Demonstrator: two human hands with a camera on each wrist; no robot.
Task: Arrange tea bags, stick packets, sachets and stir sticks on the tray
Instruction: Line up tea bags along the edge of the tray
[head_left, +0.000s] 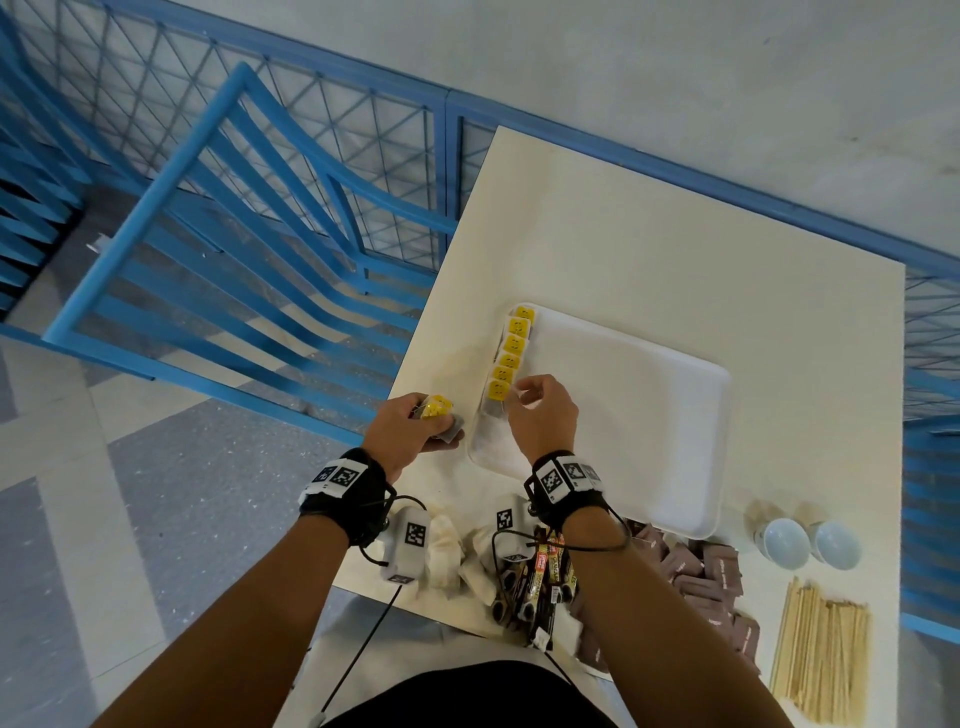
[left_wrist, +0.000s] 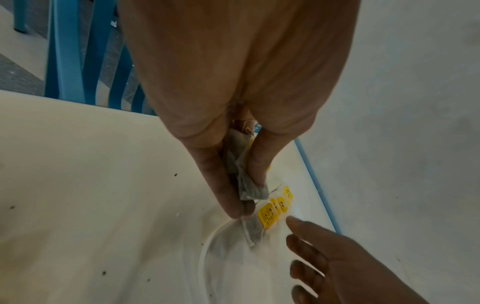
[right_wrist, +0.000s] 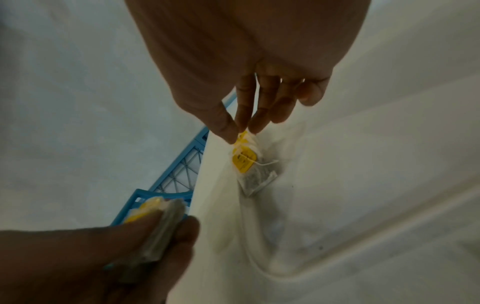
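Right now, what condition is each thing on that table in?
Tray: flat on the table, mostly bare.
Row of tea bags: laid overlapping along the tray's left edge.
Nearest tea bag: on the tray, right hand pinching it.
Spare tea bags: bunched in the left hand.
Stir sticks: piled on the table, off the tray.
Brown sachets: heaped, off the tray.
Stick packets: heaped, off the tray.
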